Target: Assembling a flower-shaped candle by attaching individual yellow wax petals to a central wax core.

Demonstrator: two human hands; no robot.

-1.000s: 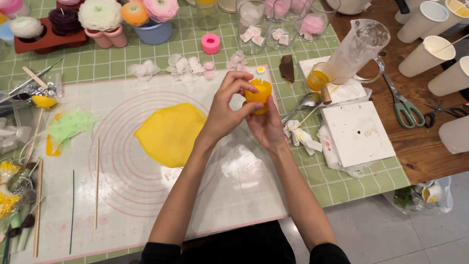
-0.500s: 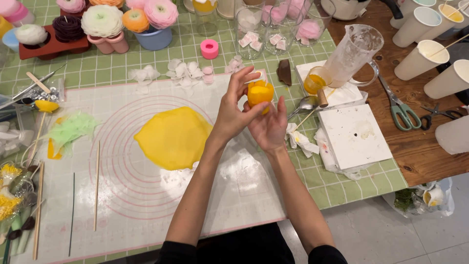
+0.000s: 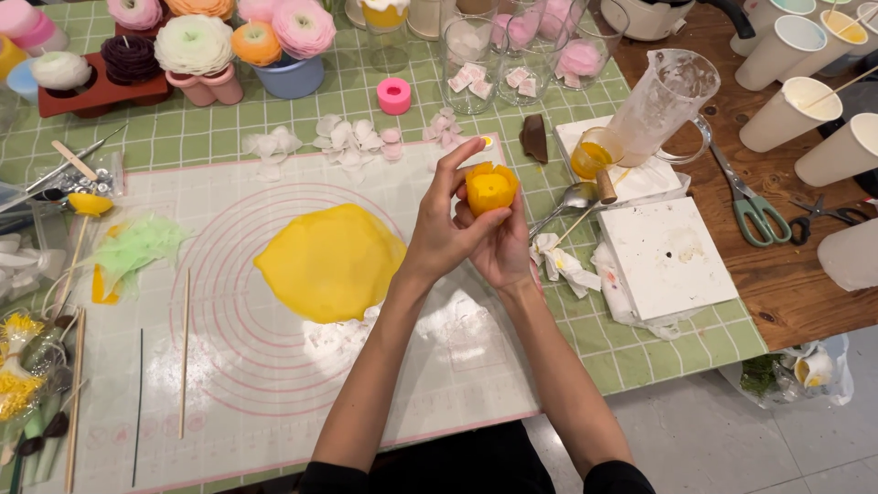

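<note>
Both hands are raised over the white silicone mat (image 3: 274,384), joined around a small yellow wax flower bud (image 3: 490,187). My right hand (image 3: 505,247) cups the bud from below. My left hand (image 3: 445,224) presses against its left side, with the index finger curled over the top and the thumb against the bud. A flat yellow wax sheet (image 3: 329,263) lies on the mat just left of the hands.
Finished wax flowers in small pots (image 3: 229,46) stand at the back left. A pink ring mould (image 3: 394,95), loose white petals (image 3: 347,137), a clear jug (image 3: 660,101), a spoon (image 3: 572,199), a white square slab (image 3: 666,256), scissors (image 3: 748,206) and paper cups (image 3: 786,110) lie around. Wooden sticks (image 3: 185,348) rest at left.
The two hands stay together on the bud, shifting only slightly. The left index finger has curled further over the bud's top.
</note>
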